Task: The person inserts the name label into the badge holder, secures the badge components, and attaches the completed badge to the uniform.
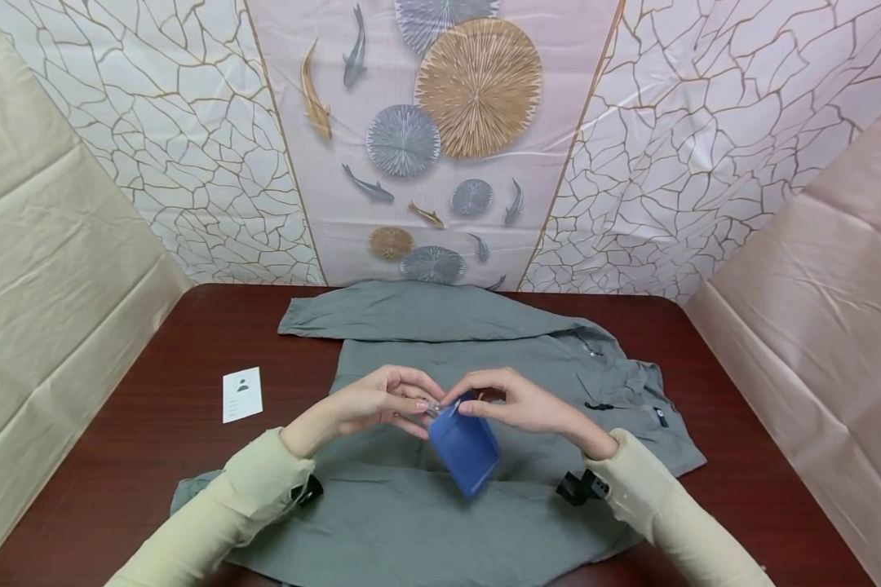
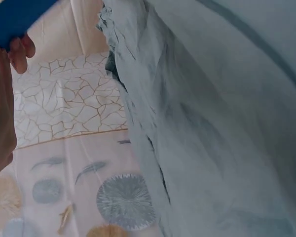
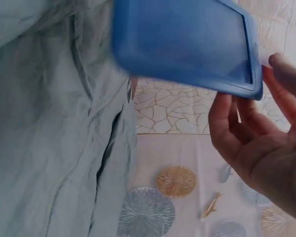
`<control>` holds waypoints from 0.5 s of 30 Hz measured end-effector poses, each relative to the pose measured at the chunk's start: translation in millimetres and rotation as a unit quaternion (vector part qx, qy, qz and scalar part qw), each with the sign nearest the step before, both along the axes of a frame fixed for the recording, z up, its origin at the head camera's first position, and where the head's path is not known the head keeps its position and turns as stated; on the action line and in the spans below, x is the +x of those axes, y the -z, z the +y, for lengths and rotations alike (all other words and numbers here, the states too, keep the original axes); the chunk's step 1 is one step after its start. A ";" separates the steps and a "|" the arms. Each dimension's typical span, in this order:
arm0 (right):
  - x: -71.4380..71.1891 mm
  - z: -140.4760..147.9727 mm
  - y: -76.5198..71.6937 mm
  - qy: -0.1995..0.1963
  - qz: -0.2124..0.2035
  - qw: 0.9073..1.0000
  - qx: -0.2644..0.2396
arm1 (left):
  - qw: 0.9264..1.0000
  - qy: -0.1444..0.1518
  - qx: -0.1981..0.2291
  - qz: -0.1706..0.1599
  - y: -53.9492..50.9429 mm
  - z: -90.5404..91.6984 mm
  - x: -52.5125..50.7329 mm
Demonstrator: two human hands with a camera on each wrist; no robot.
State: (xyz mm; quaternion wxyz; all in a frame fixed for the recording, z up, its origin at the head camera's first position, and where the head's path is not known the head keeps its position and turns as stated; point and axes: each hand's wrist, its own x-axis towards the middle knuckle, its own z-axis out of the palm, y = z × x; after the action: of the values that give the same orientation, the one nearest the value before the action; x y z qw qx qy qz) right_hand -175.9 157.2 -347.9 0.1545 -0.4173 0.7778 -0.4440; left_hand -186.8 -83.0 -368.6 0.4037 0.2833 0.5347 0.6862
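Observation:
A blue badge holder [image 1: 466, 448] hangs tilted between my two hands, above a grey-green jacket [image 1: 382, 497] spread on the table. My right hand [image 1: 524, 401] pinches its upper end, with the thumb in front. At that same end, my left hand [image 1: 382, 401] holds a small clear strap or clip [image 1: 433, 407] between thumb and fingers. The right wrist view shows the frame and window of the holder [image 3: 187, 44], with the right fingers [image 3: 249, 118] along its edge. In the left wrist view only a corner of the holder [image 2: 19, 17] shows, with fingers behind it.
On the left of the dark red table [image 1: 169, 383] lies a white card [image 1: 242, 395] with a person icon. One jacket sleeve [image 1: 418, 314] stretches along the back edge. Patterned cloth [image 1: 426, 163] hangs behind, and beige cloth walls stand on both sides.

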 end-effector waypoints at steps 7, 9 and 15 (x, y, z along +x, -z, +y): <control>-2.1 1.0 3.6 -0.005 -0.040 0.999 -0.012 | 0.999 -0.040 -0.027 0.001 1.0 4.0 -2.3; -2.3 0.7 4.6 -0.006 -0.046 0.999 -0.012 | 0.997 -0.062 -0.037 0.003 0.5 5.3 -3.4; -2.9 0.2 10.5 -0.007 -0.058 0.998 -0.023 | 0.990 -0.122 -0.064 0.009 2.5 8.3 -7.4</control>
State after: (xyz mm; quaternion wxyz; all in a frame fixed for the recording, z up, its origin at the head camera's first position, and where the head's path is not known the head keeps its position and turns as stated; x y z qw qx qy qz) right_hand -178.8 157.4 -358.4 0.1926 -0.3994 0.7542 -0.4844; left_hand -194.2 -74.7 -371.2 0.3294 0.1961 0.6114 0.6923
